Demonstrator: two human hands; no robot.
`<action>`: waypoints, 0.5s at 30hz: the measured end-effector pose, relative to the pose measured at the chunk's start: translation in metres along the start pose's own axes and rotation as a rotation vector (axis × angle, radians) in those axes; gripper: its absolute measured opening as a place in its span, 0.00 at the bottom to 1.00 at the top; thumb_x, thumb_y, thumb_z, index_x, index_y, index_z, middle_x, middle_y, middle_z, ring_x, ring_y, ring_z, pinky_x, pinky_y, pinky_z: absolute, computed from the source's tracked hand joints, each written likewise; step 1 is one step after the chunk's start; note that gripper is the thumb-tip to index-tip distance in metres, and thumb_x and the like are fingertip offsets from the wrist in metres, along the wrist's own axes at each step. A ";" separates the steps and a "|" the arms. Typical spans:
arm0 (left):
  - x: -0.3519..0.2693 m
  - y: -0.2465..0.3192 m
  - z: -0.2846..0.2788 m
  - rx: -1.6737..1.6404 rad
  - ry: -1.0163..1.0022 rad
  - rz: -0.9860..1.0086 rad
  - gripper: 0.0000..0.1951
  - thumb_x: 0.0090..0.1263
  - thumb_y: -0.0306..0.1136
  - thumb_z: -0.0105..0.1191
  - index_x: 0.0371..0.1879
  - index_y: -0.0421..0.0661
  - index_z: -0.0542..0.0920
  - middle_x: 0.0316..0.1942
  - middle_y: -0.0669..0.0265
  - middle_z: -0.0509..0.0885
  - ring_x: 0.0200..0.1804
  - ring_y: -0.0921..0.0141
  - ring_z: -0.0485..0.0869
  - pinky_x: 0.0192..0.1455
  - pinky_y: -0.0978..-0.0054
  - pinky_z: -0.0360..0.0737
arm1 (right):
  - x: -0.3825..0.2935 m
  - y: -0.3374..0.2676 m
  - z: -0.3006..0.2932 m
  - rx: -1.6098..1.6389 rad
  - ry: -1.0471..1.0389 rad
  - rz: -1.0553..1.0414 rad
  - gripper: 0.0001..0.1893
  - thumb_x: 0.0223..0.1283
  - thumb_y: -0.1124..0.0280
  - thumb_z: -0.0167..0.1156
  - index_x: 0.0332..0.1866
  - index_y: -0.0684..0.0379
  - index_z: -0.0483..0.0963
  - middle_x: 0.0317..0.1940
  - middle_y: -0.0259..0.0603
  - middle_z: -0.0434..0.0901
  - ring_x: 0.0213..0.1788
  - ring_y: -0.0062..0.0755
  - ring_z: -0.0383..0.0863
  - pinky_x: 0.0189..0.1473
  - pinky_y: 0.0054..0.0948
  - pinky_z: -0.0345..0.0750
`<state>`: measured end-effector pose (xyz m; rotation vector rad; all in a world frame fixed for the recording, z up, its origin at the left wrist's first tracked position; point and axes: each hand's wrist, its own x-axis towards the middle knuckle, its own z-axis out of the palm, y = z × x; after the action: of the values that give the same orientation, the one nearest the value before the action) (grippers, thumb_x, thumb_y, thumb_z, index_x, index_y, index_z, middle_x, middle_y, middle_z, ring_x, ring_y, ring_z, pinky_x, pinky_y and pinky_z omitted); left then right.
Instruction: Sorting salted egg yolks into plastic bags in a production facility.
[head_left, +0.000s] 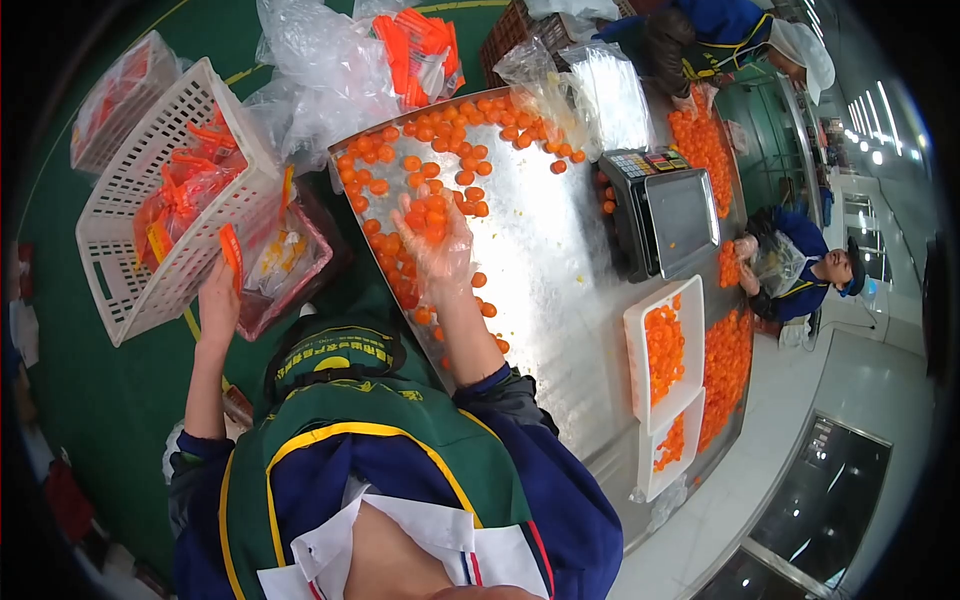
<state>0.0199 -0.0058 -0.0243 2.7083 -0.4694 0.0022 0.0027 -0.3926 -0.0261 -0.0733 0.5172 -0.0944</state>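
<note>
My left hand (218, 296) grips a narrow orange plastic strip (232, 255) that bears writing, beside a tilted white perforated crate (124, 300). Orange-topped plastic bags (196, 172) lie in that crate. Over the steel table (555, 300), my right hand (442, 251) is palm up in a clear plastic glove. Several round orange balls (429, 211), which look like egg yolks, rest in its cupped palm. More orange balls (442, 124) are spread around it along the table's edges. A pink-rimmed container (319, 259) with clear plastic inside stands between my left hand and the table.
A digital scale (679, 221) stands on the table near two white trays (636, 360) with orange balls. Clear bags (611, 94) lie at the far edge, crumpled plastic (330, 75) beyond the corner. Two co-workers (795, 259) (705, 45) handle orange balls across the table.
</note>
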 end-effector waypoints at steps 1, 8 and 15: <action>0.001 0.002 0.000 0.001 -0.003 0.002 0.24 0.62 0.15 0.44 0.60 0.37 0.73 0.60 0.46 0.76 0.55 0.46 0.78 0.55 0.57 0.78 | 0.001 -0.002 -0.003 0.029 0.009 0.011 0.20 0.73 0.62 0.54 0.66 0.51 0.65 0.66 0.42 0.69 0.71 0.55 0.64 0.69 0.61 0.65; 0.013 0.042 -0.014 0.029 -0.133 -0.029 0.19 0.60 0.18 0.50 0.52 0.38 0.77 0.57 0.48 0.78 0.53 0.49 0.80 0.52 0.60 0.79 | -0.008 -0.001 0.006 0.073 0.012 0.024 0.18 0.73 0.63 0.54 0.64 0.56 0.65 0.63 0.48 0.69 0.70 0.61 0.64 0.65 0.64 0.70; 0.035 0.067 -0.006 -0.129 0.123 0.064 0.12 0.59 0.19 0.52 0.43 0.40 0.79 0.50 0.56 0.81 0.47 0.51 0.81 0.45 0.57 0.80 | -0.012 0.001 0.002 0.077 -0.091 0.045 0.19 0.75 0.60 0.50 0.65 0.56 0.65 0.66 0.50 0.68 0.72 0.62 0.63 0.66 0.65 0.69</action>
<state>0.0313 -0.0725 0.0085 2.5480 -0.5016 0.1495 -0.0072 -0.3903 -0.0188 0.0094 0.4235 -0.0670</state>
